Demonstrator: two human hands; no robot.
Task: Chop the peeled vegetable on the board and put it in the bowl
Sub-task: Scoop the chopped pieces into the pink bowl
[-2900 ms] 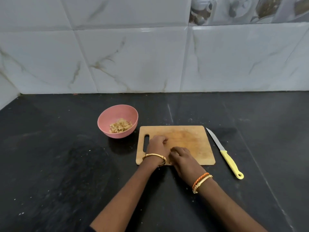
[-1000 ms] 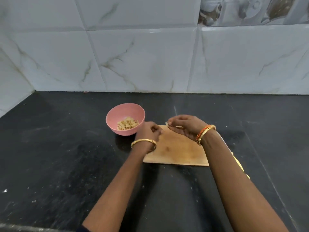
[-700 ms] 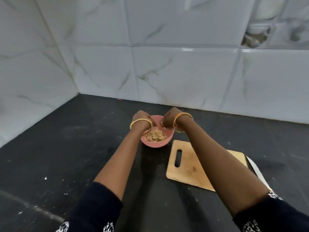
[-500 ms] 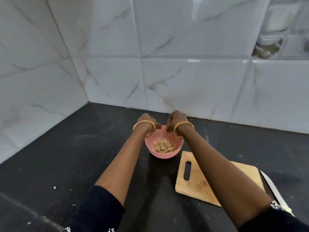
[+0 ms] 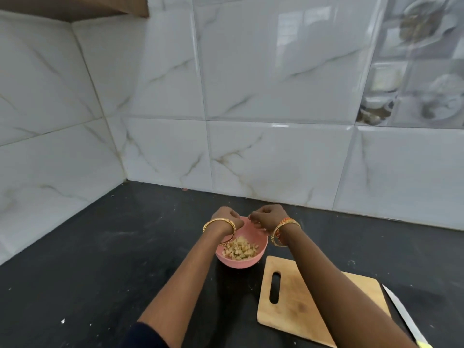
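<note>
A pink bowl [image 5: 261, 248] stands on the black counter and holds several pale chopped vegetable pieces [image 5: 240, 248]. My left hand [image 5: 226, 217] and my right hand [image 5: 268, 218] hover together over the bowl's far rim, fingers curled and pinched. Whether any pieces remain in the fingers is hidden. The wooden cutting board [image 5: 296, 300] lies to the right of the bowl, and its visible part is bare. My right forearm crosses over the board.
A knife [image 5: 401, 315] with a yellow handle lies along the board's right edge. White marble-look tiled walls meet in a corner behind and to the left. The black counter [image 5: 113, 259] stretches left of the bowl.
Both hands lifted from the board and moved left to above the bowl. My head tilted up, so more wall shows and the bowl sits lower in view.
</note>
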